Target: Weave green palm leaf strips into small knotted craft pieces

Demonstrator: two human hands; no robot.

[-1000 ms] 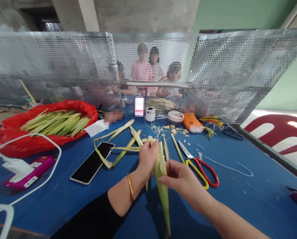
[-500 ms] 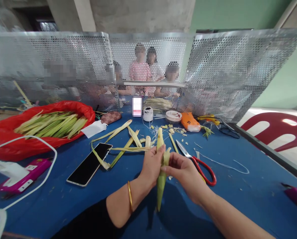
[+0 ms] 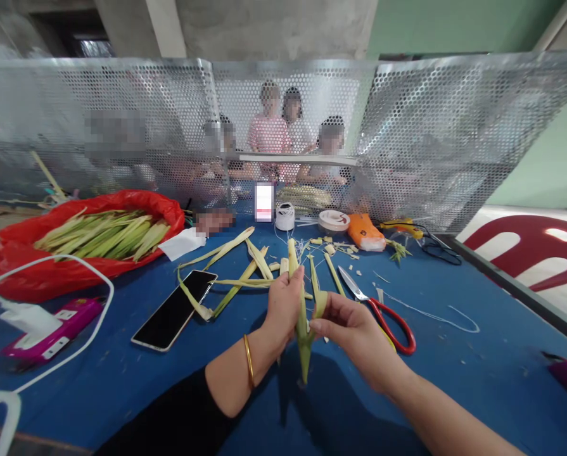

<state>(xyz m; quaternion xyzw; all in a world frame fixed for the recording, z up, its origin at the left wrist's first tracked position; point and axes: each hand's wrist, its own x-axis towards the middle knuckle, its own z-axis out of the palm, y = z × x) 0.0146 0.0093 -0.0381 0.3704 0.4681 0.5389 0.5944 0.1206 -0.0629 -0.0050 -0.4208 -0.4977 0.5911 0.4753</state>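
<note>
My left hand (image 3: 283,305) is closed around a slender, pale green ear of baby corn in its husk (image 3: 304,354), thumb on top, tapered end pointing down toward me. Between the thumb and fingers of my right hand (image 3: 347,323) is a husk leaf (image 3: 320,304), pulled away to the right and still joined low on the ear. Just right of that hand lie open-bladed scissors (image 3: 382,316) with red handles. Long peeled husk strips (image 3: 240,292) are spread on the blue table to the left, partly over a dark phone (image 3: 173,311).
At left, a red plastic bag (image 3: 7,269) holds many husked ears (image 3: 107,234), behind a purple power strip (image 3: 55,332) with a looping white cable. Farther back stand a thread spool (image 3: 284,216), tape roll (image 3: 334,220) and orange packet (image 3: 366,232). People sit behind a perforated metal screen (image 3: 407,126).
My right hand has peeled the husk leaf outward, opening a gap between leaf and ear. The ear and my left hand have shifted slightly left.
</note>
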